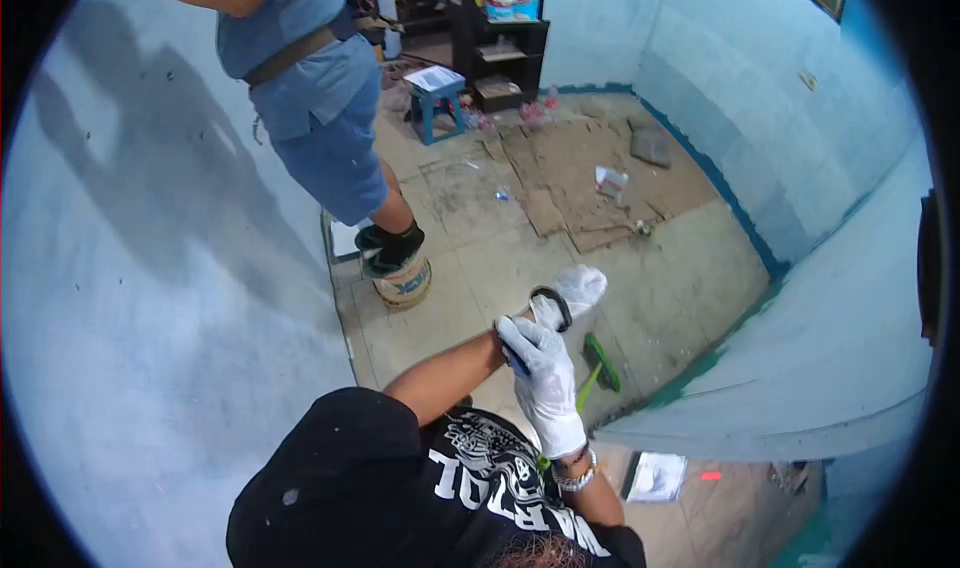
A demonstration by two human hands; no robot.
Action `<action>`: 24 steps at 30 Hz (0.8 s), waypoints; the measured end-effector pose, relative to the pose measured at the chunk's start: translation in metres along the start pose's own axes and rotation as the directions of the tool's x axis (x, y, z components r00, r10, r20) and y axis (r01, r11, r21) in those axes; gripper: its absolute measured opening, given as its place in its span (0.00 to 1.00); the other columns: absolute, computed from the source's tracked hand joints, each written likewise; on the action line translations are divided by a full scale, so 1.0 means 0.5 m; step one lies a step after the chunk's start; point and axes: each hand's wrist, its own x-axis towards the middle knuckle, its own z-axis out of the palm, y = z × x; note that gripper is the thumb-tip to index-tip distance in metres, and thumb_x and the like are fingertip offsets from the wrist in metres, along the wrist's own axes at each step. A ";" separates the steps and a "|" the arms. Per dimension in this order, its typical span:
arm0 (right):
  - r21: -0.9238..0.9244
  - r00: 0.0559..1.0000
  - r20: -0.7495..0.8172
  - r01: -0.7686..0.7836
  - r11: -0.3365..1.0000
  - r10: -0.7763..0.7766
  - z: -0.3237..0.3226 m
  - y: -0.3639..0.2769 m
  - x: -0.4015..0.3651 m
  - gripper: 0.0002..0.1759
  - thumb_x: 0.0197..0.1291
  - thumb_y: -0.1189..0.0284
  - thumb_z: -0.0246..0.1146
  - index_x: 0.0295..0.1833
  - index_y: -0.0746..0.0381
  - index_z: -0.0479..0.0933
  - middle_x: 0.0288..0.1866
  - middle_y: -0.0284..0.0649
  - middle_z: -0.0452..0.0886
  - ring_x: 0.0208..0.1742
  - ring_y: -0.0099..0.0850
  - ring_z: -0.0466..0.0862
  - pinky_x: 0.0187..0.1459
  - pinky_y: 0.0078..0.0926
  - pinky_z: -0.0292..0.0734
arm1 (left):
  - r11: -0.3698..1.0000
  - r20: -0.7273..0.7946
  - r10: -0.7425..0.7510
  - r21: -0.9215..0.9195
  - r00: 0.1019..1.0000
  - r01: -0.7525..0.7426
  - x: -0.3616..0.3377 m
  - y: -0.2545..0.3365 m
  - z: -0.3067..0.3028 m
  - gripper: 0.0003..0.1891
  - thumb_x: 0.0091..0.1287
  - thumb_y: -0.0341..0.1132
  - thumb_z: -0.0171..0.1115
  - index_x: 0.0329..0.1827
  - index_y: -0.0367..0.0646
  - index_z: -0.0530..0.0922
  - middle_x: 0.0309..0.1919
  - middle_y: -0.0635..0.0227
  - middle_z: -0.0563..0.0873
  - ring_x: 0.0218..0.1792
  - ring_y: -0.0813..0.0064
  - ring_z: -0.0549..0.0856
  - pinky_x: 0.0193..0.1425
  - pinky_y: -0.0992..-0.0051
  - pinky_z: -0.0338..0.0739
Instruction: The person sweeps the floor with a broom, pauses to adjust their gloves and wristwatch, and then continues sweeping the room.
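Large white letters are running across the black shirt (390,488) of the person wearing the camera; they are appearing turned around from this view, seeming to include W, A, R, T and O, though the whole word cannot be read for certain. Dark lettering is also showing on the pale bucket (408,286), too small to make out. The markings on the two white-and-blue tubs (513,6) on the dark shelf (497,53) are staying illegible at this size, as is any print on the papers (434,78) lying on the blue stool (437,113).

Both of the wearer's hands are wearing white gloves and meeting in front of the body. The right hand (545,368) is curling its fingers around a dark blue item (516,360), which is lying under them, beside the left forearm near the wrist. The left hand (580,290) is reaching forward beyond a dark band (552,308) that is circling its wrist; its fingers are appearing close together, but whether it is gripping anything cannot be told. Near the hands, a green brush (601,362) is resting on the tiled floor. To the left, another person (320,98) in blue clothing is standing on the bucket.
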 end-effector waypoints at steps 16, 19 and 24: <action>0.346 0.993 -0.015 0.113 0.931 -0.115 0.040 0.063 0.015 0.10 0.48 0.75 0.66 0.40 0.58 0.84 0.48 0.38 0.84 0.50 0.36 0.80 0.53 0.30 0.71 | 0.390 -0.037 0.037 -0.919 0.999 -0.049 0.091 0.171 -0.161 0.16 0.71 0.36 0.52 0.57 0.35 0.74 0.44 0.61 0.84 0.43 0.71 0.85 0.52 0.70 0.80; 0.552 0.980 -0.123 -0.064 0.831 0.158 0.062 0.073 -0.002 0.07 0.50 0.78 0.66 0.37 0.60 0.83 0.49 0.43 0.81 0.50 0.35 0.78 0.53 0.30 0.72 | -0.079 -0.028 0.093 -0.997 0.995 -0.021 0.099 0.199 -0.199 0.16 0.72 0.35 0.51 0.57 0.35 0.74 0.42 0.62 0.84 0.42 0.72 0.85 0.53 0.70 0.80; -0.106 0.952 -0.153 0.251 0.962 -0.265 0.055 0.041 0.046 0.18 0.38 0.81 0.67 0.39 0.54 0.84 0.51 0.40 0.80 0.47 0.38 0.79 0.51 0.33 0.72 | 0.746 -0.261 0.046 -0.633 0.964 -0.207 0.139 0.134 -0.161 0.13 0.70 0.33 0.52 0.53 0.38 0.77 0.41 0.59 0.85 0.39 0.66 0.86 0.44 0.72 0.81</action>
